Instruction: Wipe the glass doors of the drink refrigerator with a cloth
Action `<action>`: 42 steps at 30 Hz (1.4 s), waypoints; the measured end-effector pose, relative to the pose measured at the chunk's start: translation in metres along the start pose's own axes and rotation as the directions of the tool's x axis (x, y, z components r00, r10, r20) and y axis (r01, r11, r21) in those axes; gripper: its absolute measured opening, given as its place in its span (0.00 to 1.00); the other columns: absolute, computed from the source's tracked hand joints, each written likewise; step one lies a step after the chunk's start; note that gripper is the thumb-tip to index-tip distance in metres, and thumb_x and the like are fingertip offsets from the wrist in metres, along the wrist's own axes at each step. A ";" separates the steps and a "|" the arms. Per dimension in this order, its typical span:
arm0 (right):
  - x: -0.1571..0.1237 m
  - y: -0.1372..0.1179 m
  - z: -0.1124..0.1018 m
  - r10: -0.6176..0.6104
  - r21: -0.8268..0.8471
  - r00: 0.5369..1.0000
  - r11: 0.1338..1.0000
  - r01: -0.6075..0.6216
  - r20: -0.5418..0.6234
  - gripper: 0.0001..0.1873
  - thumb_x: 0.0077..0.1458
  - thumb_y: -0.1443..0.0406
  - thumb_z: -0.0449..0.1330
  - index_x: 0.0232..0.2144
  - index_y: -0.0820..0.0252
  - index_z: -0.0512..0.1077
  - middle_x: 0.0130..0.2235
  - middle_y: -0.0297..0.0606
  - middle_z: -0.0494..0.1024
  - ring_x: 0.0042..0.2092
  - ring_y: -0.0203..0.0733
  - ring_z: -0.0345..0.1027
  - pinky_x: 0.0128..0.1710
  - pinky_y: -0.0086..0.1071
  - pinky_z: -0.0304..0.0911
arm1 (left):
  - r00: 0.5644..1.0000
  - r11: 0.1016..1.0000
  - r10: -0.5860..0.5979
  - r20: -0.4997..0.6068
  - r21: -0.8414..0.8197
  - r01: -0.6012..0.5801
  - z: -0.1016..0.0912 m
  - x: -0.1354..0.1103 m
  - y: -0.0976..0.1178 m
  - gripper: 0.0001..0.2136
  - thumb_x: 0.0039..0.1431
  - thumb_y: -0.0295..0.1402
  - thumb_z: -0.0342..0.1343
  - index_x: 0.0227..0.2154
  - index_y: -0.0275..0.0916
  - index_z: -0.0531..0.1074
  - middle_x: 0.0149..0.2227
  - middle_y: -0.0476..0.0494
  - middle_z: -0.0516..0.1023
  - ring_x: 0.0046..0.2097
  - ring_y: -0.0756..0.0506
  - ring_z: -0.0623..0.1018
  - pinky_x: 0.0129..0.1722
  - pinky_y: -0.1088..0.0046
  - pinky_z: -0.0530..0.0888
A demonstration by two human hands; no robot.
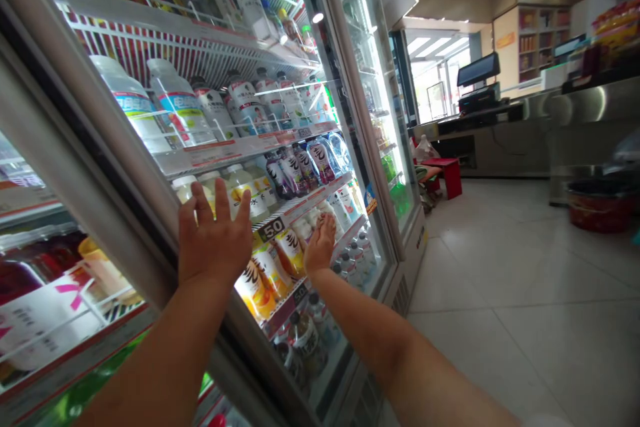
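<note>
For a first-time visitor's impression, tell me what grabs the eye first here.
The bare hands stand out mid-view: the left hand, fingers spread, and the right hand are raised against the glass door of a tall drinks cooler. Behind the glass, brightly lit shelves hold bottled drinks, with yellow-labelled bottles right beside the hands. Far right, across the pale tiled floor, stands a checkout counter with a monitor.

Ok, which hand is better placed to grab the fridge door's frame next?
Probably your left hand: it is spread on the glass right beside the door frame. Your right hand sits farther away, over the juice bottles.
</note>
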State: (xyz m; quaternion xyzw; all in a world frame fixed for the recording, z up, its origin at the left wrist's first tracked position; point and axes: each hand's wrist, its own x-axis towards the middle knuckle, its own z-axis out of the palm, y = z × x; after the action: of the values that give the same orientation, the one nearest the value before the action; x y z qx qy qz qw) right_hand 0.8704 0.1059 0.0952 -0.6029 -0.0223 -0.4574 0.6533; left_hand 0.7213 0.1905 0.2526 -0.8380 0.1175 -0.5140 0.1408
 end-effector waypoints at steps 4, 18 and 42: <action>-0.012 -0.060 0.011 -0.327 0.062 0.920 0.945 0.321 0.217 0.30 0.68 0.65 0.45 0.70 0.63 0.56 0.72 0.45 0.55 0.75 0.45 0.39 0.73 0.52 0.45 | 1.000 1.000 0.001 0.005 0.011 -0.001 -0.001 0.001 0.000 0.26 0.66 0.32 0.46 0.66 0.36 0.65 0.74 0.34 0.39 0.73 0.25 0.35 0.67 0.33 0.51; 0.049 -0.104 0.030 -0.230 -0.004 0.959 0.972 0.234 0.166 0.28 0.69 0.67 0.42 0.67 0.67 0.62 0.72 0.49 0.57 0.75 0.46 0.39 0.73 0.52 0.44 | 1.000 0.992 0.008 0.023 0.123 -0.011 0.001 0.000 -0.003 0.28 0.64 0.28 0.47 0.66 0.28 0.62 0.72 0.25 0.47 0.73 0.28 0.36 0.68 0.39 0.53; 0.089 -0.163 0.064 -0.494 0.126 0.853 0.869 0.479 0.166 0.30 0.64 0.71 0.48 0.67 0.61 0.63 0.71 0.40 0.61 0.75 0.41 0.39 0.75 0.46 0.40 | 0.999 0.980 0.021 0.032 0.200 -0.027 0.005 -0.006 -0.004 0.27 0.64 0.25 0.47 0.65 0.22 0.62 0.71 0.22 0.52 0.73 0.25 0.40 0.67 0.42 0.57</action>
State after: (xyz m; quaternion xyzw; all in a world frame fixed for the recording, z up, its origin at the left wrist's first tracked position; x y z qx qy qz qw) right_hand 0.8536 0.1299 0.2898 -0.5923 -0.2554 -0.5460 0.5347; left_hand 0.7227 0.1970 0.2468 -0.8255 0.0733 -0.5091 0.2322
